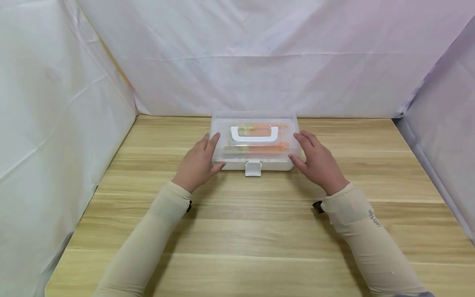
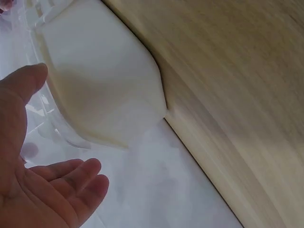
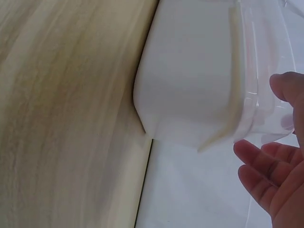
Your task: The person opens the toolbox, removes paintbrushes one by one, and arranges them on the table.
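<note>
A clear-lidded plastic box [image 1: 222, 165] with a white body stands at the back of the table. Its lid carries a white handle [image 1: 254, 140], and a latch [image 1: 253, 168] hangs at the front. Through the lid show several long orange and yellow-green things, their kind unclear. At the box's left end is my left hand [image 1: 198, 163], fingers spread, thumb by the front corner. My right hand [image 1: 320, 163] mirrors it at the right end, its fingertips at the lid's edge. Both wrist views show the thumb beside the clear lid and the other fingers extended, loosely bent.
The box rests on a wood-grain table [image 1: 245, 231]. White cloth [image 1: 259, 82] hangs close behind it, and more cloth [image 1: 48, 103] rises along the left side. A grey-white panel [image 1: 445, 107] borders the right side.
</note>
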`<act>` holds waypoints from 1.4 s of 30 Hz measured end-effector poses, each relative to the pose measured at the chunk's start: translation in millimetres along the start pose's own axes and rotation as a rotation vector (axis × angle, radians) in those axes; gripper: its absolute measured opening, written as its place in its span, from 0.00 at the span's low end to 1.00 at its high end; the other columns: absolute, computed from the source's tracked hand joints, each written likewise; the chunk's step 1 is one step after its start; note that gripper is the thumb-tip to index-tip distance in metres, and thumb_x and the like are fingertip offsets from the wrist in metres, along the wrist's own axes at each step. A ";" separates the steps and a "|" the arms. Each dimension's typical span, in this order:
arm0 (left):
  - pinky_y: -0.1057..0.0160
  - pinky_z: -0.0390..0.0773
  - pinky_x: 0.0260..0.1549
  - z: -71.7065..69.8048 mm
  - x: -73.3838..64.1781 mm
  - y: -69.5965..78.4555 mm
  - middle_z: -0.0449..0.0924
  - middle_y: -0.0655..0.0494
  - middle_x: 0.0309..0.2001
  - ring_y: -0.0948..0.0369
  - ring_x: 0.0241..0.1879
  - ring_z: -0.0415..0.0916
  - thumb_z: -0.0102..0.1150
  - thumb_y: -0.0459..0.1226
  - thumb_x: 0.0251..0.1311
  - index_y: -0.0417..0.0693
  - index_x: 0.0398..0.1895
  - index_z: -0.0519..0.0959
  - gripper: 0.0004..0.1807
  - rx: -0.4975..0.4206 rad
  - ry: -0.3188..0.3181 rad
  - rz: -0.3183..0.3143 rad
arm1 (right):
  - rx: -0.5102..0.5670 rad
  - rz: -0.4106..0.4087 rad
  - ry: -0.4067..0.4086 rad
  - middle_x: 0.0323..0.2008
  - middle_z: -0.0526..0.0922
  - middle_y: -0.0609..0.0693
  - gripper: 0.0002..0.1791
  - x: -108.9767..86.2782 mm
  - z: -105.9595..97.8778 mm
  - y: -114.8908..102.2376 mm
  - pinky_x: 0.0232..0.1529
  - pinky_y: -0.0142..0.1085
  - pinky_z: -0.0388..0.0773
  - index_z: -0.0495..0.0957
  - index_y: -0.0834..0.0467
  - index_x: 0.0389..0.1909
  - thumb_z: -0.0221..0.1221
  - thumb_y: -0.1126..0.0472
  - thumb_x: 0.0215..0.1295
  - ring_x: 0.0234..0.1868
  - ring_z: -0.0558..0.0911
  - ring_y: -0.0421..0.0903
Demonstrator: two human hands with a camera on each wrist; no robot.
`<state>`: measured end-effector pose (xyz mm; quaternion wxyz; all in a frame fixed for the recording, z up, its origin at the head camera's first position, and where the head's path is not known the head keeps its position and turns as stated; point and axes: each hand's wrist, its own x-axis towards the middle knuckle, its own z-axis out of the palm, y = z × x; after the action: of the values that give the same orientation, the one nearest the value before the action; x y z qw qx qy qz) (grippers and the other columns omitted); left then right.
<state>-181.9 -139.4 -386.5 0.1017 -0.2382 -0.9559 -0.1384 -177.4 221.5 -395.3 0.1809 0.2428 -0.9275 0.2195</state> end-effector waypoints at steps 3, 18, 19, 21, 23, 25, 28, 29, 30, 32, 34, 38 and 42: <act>0.43 0.72 0.57 1.6 1.6 1.0 0.63 0.26 0.66 0.36 0.60 0.70 0.70 0.49 0.58 0.39 0.75 0.56 0.48 0.000 0.030 0.011 | 0.007 -0.003 0.014 0.63 0.68 0.69 0.33 1.3 -0.1 0.7 0.50 0.61 0.74 0.67 0.67 0.66 0.66 0.63 0.62 0.50 0.78 0.69; 0.40 0.75 0.52 -4.8 5.3 -1.4 0.63 0.27 0.67 0.35 0.58 0.71 0.71 0.47 0.58 0.42 0.75 0.56 0.47 -0.080 0.135 0.061 | 0.048 -0.054 0.140 0.61 0.74 0.67 0.28 7.9 -8.7 -4.9 0.54 0.60 0.73 0.72 0.67 0.61 0.67 0.65 0.60 0.61 0.74 0.64; 0.39 0.75 0.52 -6.5 6.1 -1.5 0.63 0.27 0.67 0.35 0.59 0.71 0.71 0.46 0.57 0.42 0.74 0.56 0.47 -0.095 0.143 0.066 | 0.049 -0.058 0.139 0.61 0.74 0.67 0.29 8.6 -10.3 -4.7 0.54 0.60 0.73 0.72 0.67 0.61 0.67 0.65 0.60 0.63 0.73 0.64; 0.40 0.75 0.53 -9.4 8.2 -2.0 0.63 0.28 0.67 0.36 0.60 0.70 0.72 0.46 0.56 0.42 0.74 0.57 0.48 -0.117 0.152 0.069 | 0.056 -0.058 0.130 0.61 0.74 0.66 0.31 10.1 -13.3 -4.9 0.54 0.60 0.72 0.71 0.66 0.63 0.68 0.64 0.59 0.64 0.72 0.63; 0.41 0.74 0.54 -12.4 10.4 -2.9 0.64 0.30 0.67 0.37 0.62 0.69 0.73 0.46 0.56 0.42 0.74 0.57 0.48 -0.138 0.153 0.067 | 0.057 -0.055 0.113 0.62 0.73 0.66 0.35 11.3 -15.0 -4.4 0.55 0.61 0.72 0.69 0.65 0.65 0.70 0.63 0.57 0.64 0.71 0.64; 0.42 0.73 0.56 -15.4 13.0 -4.1 0.65 0.33 0.67 0.40 0.63 0.68 0.73 0.46 0.56 0.42 0.75 0.57 0.48 -0.155 0.149 0.064 | 0.053 -0.050 0.098 0.63 0.71 0.66 0.39 12.9 -15.7 -4.4 0.55 0.61 0.71 0.68 0.64 0.66 0.73 0.62 0.54 0.64 0.71 0.65; 0.44 0.73 0.57 -19.7 15.3 -7.0 0.66 0.37 0.68 0.42 0.63 0.69 0.72 0.46 0.56 0.41 0.75 0.58 0.48 -0.165 0.142 0.053 | 0.041 -0.074 0.092 0.64 0.69 0.67 0.42 17.7 -14.1 -3.8 0.57 0.61 0.69 0.67 0.65 0.66 0.75 0.60 0.51 0.64 0.69 0.65; 0.44 0.73 0.57 -21.1 15.9 -7.9 0.66 0.38 0.68 0.43 0.63 0.69 0.72 0.46 0.56 0.41 0.75 0.58 0.48 -0.166 0.143 0.052 | 0.039 -0.094 0.096 0.64 0.69 0.68 0.43 19.8 -13.7 -3.9 0.58 0.60 0.69 0.67 0.65 0.66 0.76 0.60 0.50 0.64 0.69 0.66; 0.45 0.73 0.57 -22.2 16.8 -8.7 0.66 0.39 0.68 0.43 0.63 0.69 0.72 0.45 0.56 0.41 0.75 0.58 0.47 -0.170 0.146 0.052 | 0.035 -0.118 0.103 0.64 0.68 0.68 0.43 22.0 -13.3 -3.8 0.58 0.59 0.69 0.67 0.65 0.65 0.77 0.61 0.49 0.64 0.69 0.66; 0.45 0.72 0.58 -23.3 19.4 -9.6 0.66 0.39 0.69 0.44 0.64 0.68 0.72 0.45 0.56 0.41 0.75 0.58 0.47 -0.178 0.153 0.055 | 0.022 -0.166 0.123 0.64 0.68 0.68 0.45 25.8 -13.4 -3.2 0.59 0.58 0.68 0.66 0.66 0.65 0.78 0.61 0.46 0.63 0.68 0.66; 0.46 0.71 0.59 -23.2 22.5 -9.8 0.65 0.39 0.69 0.45 0.66 0.67 0.71 0.46 0.57 0.42 0.75 0.59 0.46 -0.186 0.160 0.061 | 0.002 -0.207 0.138 0.63 0.67 0.69 0.47 28.0 -14.2 -1.8 0.59 0.57 0.67 0.65 0.66 0.65 0.79 0.63 0.44 0.63 0.68 0.66; 0.46 0.71 0.60 -21.3 26.8 -10.6 0.64 0.40 0.70 0.46 0.67 0.65 0.70 0.46 0.58 0.43 0.75 0.58 0.46 -0.196 0.156 0.051 | -0.049 -0.226 0.151 0.63 0.68 0.68 0.48 29.8 -15.7 1.8 0.59 0.58 0.69 0.64 0.66 0.65 0.79 0.64 0.44 0.62 0.69 0.66; 0.46 0.71 0.59 -21.6 27.5 -12.4 0.62 0.43 0.72 0.45 0.66 0.67 0.69 0.48 0.60 0.44 0.77 0.55 0.47 -0.212 0.143 0.027 | -0.064 -0.219 0.163 0.64 0.70 0.65 0.45 33.1 -18.0 4.1 0.56 0.58 0.72 0.67 0.66 0.63 0.79 0.62 0.44 0.61 0.72 0.64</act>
<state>-208.9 -144.9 -361.7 0.1458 -0.2498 -0.9230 -0.2538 -202.4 221.3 -366.9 0.2861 0.3180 -0.8842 0.1875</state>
